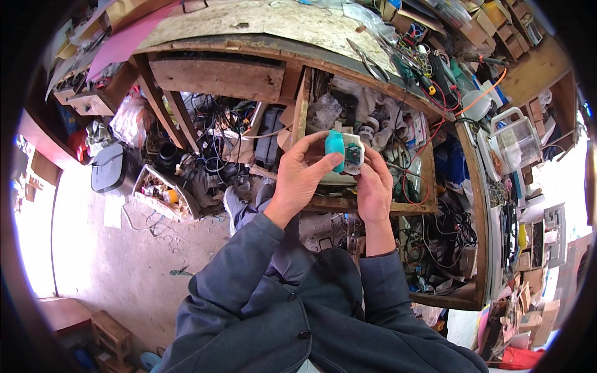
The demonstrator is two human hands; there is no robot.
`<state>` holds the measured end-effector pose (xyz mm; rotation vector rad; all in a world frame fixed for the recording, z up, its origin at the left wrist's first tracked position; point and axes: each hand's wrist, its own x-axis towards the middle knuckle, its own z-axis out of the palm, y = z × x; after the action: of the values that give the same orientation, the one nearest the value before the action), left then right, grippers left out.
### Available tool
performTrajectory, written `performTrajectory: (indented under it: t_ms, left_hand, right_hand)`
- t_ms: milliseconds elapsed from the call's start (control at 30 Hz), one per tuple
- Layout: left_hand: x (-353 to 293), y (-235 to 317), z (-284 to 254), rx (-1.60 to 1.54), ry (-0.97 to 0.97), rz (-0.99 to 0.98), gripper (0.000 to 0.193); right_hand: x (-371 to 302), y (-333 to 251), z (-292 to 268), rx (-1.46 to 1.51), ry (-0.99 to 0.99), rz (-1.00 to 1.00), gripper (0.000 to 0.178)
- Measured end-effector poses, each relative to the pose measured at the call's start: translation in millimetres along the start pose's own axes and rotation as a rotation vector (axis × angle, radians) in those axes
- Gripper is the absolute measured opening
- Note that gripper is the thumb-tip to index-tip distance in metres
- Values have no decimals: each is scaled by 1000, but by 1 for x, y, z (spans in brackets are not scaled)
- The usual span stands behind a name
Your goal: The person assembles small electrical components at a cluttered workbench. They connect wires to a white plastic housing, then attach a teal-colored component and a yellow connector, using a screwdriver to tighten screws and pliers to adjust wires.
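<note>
Held up in front of my body is a small device with a rounded teal plastic shell (pixel 334 147) and a white housing (pixel 352 140). A dark greenish inside, perhaps a circuit board, shows within the white part. My left hand (pixel 297 177) closes on the teal shell from the left, its thumb laid across the front. From the right, my right hand (pixel 375 189) pinches the white housing, fingers behind and thumb low on its edge. Shell and housing sit side by side; whether they are joined I cannot tell. Beneath them is a pulled-out wooden drawer (pixel 407 207) full of cables and plastic bags.
Pliers (pixel 368 61) lie near the edge of the worn workbench (pixel 249 25). Red cable (pixel 429 180) loops over the drawer's right side. A clear plastic container (pixel 515 144) stands at right. On the floor at left are a crate of parts (pixel 180 210) and a dark bin (pixel 111 166).
</note>
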<state>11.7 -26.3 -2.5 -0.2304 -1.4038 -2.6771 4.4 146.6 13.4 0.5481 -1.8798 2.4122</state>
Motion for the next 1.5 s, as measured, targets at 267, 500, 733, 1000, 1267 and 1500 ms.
performTrajectory:
  t_ms: [267, 500, 733, 1000, 1267, 1500]
  left_hand:
    - [0, -2, -2, 29, -8, 7, 52]
    - [-1, 0, -1, 34, -8, 2, 53]
    - [-1, -2, 1, -3, -12, 29, 55]
    - [-1, -3, -1, -22, -32, 17, 53]
    - [-2, -1, -3, 13, -49, 0, 52]
    - [-1, -4, -7, 85, -64, -23, 46]
  right_hand:
    - [-1, 1, -2, 23, -8, 28, 50]
    - [-2, 0, 4, -135, -33, -58, 50]
    - [-6, -2, 10, -123, -33, -51, 55]
    - [-6, -4, 12, -138, -32, -67, 54]
    - [-5, -2, 9, -115, -8, -67, 54]
    - [-5, 7, 4, -134, 43, -93, 52]
